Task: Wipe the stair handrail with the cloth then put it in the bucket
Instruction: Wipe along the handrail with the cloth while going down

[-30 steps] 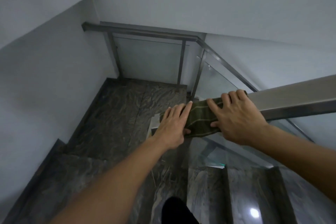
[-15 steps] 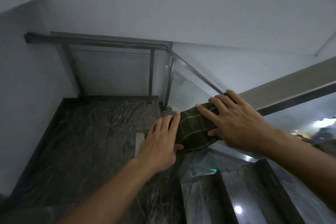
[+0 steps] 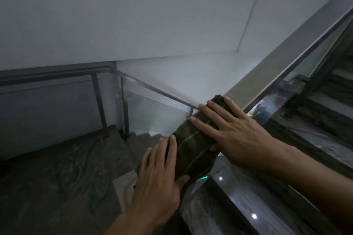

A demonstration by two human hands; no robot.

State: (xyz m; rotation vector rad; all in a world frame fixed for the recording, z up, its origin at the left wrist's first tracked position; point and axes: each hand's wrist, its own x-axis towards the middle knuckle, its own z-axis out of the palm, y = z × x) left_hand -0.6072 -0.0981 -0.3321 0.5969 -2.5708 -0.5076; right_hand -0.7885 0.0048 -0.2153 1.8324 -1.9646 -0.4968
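Note:
A dark green cloth [image 3: 193, 149] with thin pale stripes is wrapped over the lower end of the steel stair handrail [image 3: 271, 65], which rises to the upper right. My left hand [image 3: 158, 179] presses on the cloth's lower end, thumb tucked under its edge. My right hand [image 3: 235, 135] lies flat on the cloth's upper part, fingers spread along the rail and thumb under it. No bucket is in view.
Glass panels hang under the handrail. A second railing [image 3: 57, 74] with steel posts borders the dark marble landing [image 3: 57, 173] at the left. Glossy marble steps [image 3: 257, 206] run at the lower right, more stairs rise at the far right. White walls stand behind.
The view has swung right and up along the rail. Both hands with the cloth have slid a little up the handrail, and the right hand's fingers are spread wider.

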